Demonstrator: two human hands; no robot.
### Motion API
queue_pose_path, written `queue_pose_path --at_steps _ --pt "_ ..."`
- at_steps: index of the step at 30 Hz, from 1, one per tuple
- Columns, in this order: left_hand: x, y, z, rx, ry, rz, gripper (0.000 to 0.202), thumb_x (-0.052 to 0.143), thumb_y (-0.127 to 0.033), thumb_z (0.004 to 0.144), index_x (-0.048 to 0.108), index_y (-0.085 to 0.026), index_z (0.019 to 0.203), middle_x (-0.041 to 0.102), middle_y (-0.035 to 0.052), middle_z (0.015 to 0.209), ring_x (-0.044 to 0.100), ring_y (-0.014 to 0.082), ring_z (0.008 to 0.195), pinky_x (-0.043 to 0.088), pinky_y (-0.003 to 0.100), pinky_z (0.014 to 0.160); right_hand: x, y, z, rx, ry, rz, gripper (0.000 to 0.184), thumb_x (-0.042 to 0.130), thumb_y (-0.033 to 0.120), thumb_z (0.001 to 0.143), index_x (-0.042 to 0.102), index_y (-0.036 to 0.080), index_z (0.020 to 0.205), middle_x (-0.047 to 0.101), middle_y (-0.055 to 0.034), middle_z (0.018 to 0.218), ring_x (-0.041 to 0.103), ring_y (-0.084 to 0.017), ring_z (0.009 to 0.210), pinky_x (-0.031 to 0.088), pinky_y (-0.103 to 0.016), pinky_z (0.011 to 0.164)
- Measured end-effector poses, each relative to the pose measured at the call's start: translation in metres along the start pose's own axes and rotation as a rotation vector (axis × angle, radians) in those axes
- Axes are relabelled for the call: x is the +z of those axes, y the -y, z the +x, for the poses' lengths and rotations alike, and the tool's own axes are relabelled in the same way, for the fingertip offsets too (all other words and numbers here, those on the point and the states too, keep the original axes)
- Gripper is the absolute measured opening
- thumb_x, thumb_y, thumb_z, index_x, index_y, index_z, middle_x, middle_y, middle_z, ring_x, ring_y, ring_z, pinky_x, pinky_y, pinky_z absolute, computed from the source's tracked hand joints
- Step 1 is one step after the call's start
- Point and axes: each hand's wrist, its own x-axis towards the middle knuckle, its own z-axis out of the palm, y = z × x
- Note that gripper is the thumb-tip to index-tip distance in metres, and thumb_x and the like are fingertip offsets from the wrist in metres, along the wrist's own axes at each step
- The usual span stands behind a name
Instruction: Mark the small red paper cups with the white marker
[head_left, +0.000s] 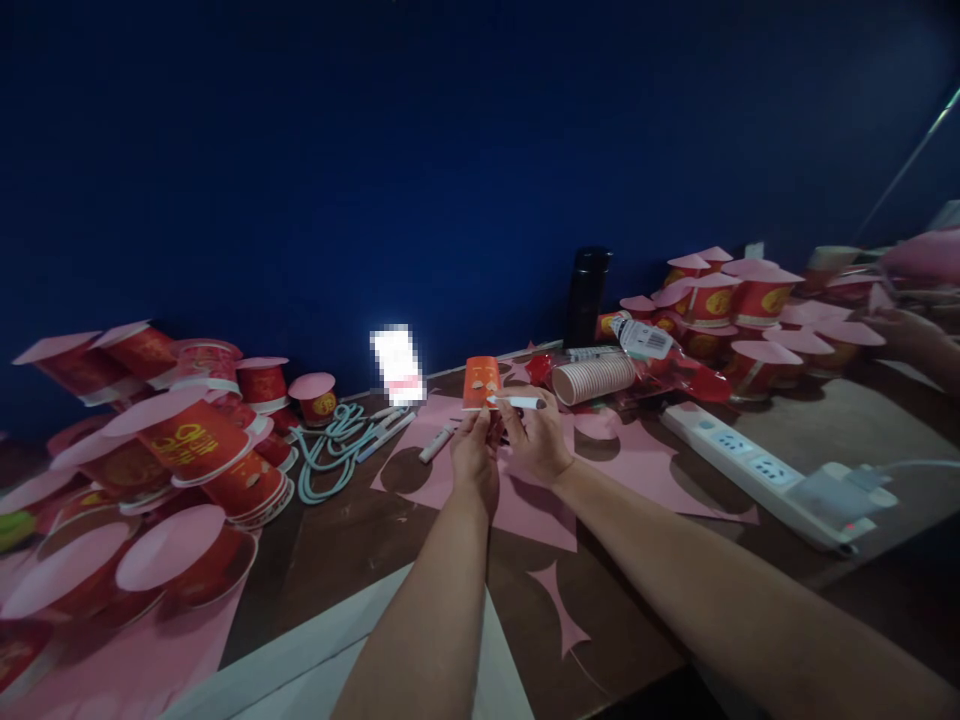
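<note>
My left hand (pixel 474 452) is closed in a pinch on the rim of a small red paper cup (pixel 481 381), held upside down above the table. Right beside it, my right hand (pixel 534 432) is closed on a white pen-like stick (pixel 519 402) whose tip touches the cup's lower edge. Under both hands lies pink paper (pixel 645 462) with round holes cut out of it. Another white stick (pixel 437 442) lies on the pink paper just left of my hands.
Red cups capped with pink discs are piled at the left (pixel 187 440) and at the back right (pixel 750 300). A sleeve of plain cups (pixel 594 378), a black flask (pixel 586 296), a white power strip (pixel 757 470), coiled cord (pixel 330 450) and another person's hand (pixel 919 340) surround the table (pixel 360 540).
</note>
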Motion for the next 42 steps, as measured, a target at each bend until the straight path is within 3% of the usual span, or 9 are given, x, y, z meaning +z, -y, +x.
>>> queue_pose_path --at_steps 11,17,32,42 --pt "0.0033 -0.0027 -0.0007 0.009 -0.006 -0.015 0.015 0.078 -0.019 0.065 0.067 -0.013 0.074 0.069 0.0014 0.074 0.064 0.0075 0.068 0.049 0.019 0.071 0.0001 -0.0009 0.0005 -0.028 -0.016 -0.003 0.02 0.046 0.031 0.096 0.064 0.022 0.097 0.071 -0.0066 0.096 0.064 -0.021 0.093 0.043 -0.04 0.087" --pt "0.0028 -0.0024 -0.0014 -0.006 -0.019 -0.009 0.017 0.078 -0.021 0.066 0.067 -0.013 0.077 0.069 0.0033 0.078 0.065 0.0096 0.071 0.049 0.021 0.073 0.0006 -0.0001 0.0013 -0.067 -0.066 -0.007 0.017 0.048 0.029 0.095 0.062 0.021 0.091 0.072 -0.0071 0.092 0.065 -0.02 0.089 0.044 -0.039 0.086" --pt "0.0031 -0.0014 -0.0011 -0.011 -0.026 -0.008 0.014 0.076 -0.02 0.068 0.067 -0.013 0.076 0.069 0.0033 0.076 0.065 0.0093 0.07 0.049 0.021 0.074 -0.0012 0.0018 0.0025 -0.088 -0.06 -0.025 0.017 0.048 0.028 0.095 0.063 0.021 0.091 0.071 -0.0066 0.09 0.065 -0.02 0.088 0.044 -0.039 0.085" --pt "0.0005 -0.0042 -0.0015 -0.035 -0.045 -0.08 0.008 0.071 -0.016 0.075 0.068 -0.013 0.081 0.069 0.0033 0.081 0.066 0.0079 0.073 0.051 0.02 0.076 -0.0037 0.0024 0.0028 -0.018 -0.044 0.0 0.025 0.043 0.028 0.096 0.064 0.026 0.11 0.07 -0.0075 0.095 0.064 -0.024 0.094 0.046 -0.044 0.086"
